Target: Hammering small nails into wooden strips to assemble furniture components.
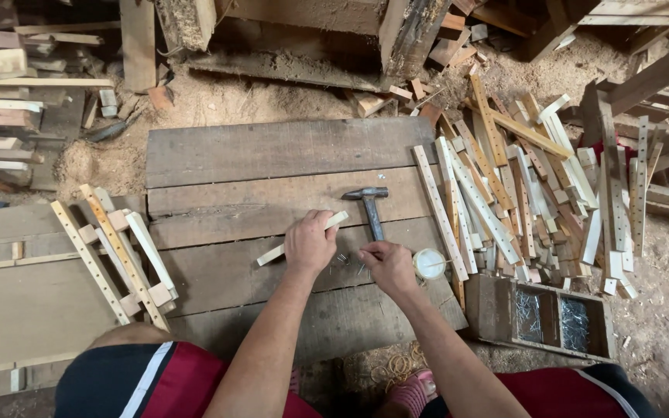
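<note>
on the plank, left hand [309, 244] grips a wooden slat [337, 221]; right hand [388, 265] pinches nails [341, 259].

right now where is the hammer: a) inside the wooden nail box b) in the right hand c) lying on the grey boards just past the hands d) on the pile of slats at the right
c: the hammer lies free on the boards beyond both hands; the left hand rests on a pale wood strip and the right hand pinches something small by the scattered nails.

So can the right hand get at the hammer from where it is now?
Probably yes: the hammer lies bare on the planks just beyond the right hand, its handle pointing toward that hand, with nothing between them.
</note>
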